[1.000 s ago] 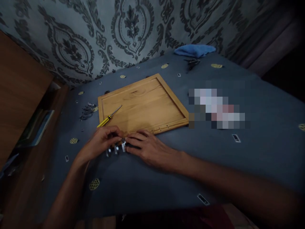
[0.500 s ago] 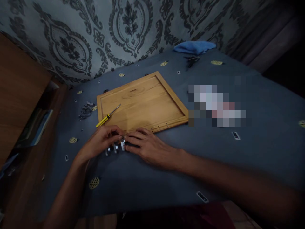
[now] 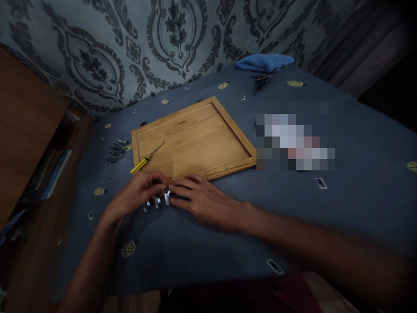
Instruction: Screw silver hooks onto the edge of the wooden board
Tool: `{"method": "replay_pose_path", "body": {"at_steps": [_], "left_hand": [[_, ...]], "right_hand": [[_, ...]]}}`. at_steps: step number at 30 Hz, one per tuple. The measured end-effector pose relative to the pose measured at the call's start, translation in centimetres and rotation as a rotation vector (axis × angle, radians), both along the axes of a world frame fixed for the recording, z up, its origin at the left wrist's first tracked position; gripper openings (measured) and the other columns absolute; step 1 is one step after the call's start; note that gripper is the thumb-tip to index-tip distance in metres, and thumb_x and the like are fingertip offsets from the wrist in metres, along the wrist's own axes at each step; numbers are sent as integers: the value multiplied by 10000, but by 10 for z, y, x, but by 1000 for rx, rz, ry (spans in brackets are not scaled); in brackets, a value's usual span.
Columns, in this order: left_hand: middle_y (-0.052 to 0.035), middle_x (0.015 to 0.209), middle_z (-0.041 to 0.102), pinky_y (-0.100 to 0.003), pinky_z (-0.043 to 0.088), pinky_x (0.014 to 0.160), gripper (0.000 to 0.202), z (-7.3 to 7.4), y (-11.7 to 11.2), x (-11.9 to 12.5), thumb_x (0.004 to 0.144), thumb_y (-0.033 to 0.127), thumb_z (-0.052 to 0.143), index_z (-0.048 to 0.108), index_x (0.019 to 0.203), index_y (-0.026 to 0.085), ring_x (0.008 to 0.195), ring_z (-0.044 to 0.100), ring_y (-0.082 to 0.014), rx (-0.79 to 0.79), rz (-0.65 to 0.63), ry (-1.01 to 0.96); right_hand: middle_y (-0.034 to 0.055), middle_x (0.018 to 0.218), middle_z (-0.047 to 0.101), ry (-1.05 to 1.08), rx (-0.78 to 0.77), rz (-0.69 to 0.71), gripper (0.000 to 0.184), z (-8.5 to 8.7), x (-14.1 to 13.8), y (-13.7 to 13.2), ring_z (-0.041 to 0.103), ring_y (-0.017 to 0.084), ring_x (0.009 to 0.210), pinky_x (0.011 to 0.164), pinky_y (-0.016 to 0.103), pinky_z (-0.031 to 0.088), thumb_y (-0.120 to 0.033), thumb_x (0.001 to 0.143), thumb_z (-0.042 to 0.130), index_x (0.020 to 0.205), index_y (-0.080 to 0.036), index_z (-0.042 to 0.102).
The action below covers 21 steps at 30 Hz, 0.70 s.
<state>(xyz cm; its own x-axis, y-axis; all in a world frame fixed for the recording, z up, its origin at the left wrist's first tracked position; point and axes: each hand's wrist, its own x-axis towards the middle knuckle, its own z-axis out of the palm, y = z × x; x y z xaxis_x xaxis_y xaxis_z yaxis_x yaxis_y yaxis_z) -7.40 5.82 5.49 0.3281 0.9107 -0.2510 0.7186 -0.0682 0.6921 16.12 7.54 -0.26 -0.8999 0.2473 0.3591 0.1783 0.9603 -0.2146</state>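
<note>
A framed wooden panel (image 3: 192, 139) lies flat on a blue patterned cloth, small holes showing along its near edge. At its near left corner my left hand (image 3: 138, 191) is closed in a pinch; what lies between the fingertips is too small to make out. My right hand (image 3: 203, 202) rests just beside it, fingers stretched out and a little apart, fingertips touching a shiny metal fitting (image 3: 167, 198). More curved metal pieces (image 3: 157, 202) show below the left fingers. On the panel's left side lies a yellow-handled screwdriver (image 3: 140, 164), tip pointing up and right.
A heap of metal fittings (image 3: 117, 151) sits left of the panel. A blue cloth (image 3: 265, 63) and a dark object (image 3: 260, 81) lie at the back right. Pixelated things (image 3: 293, 141) are right of the panel. A wooden cabinet (image 3: 26, 117) stands at the left.
Both hands stay in nearly the same place at the panel's near edge. The whole view has shifted very slightly; nothing has visibly been moved or let go.
</note>
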Motion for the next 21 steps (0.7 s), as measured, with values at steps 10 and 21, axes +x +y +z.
{"method": "replay_pose_path", "body": {"at_steps": [10, 21], "left_hand": [[-14, 728, 666, -250, 423, 617, 264, -1, 0, -2, 942, 387, 577, 698, 881, 160, 656, 552, -147, -22, -8, 35], [-22, 770, 694, -255, 425, 632, 283, -1, 0, -3, 942, 404, 569, 712, 908, 162, 679, 578, -151, -5, -15, 88]], "right_hand": [[126, 1363, 682, 17, -26, 2, 293, 0, 1, 0, 549, 273, 1296, 1064, 486, 445, -133, 1009, 591, 1288, -162, 674], [112, 1375, 682, -18, 12, -4, 276, 2, 1, 0, 548, 266, 1307, 1069, 469, 448, -170, 1039, 558, 1287, -178, 679]]}}
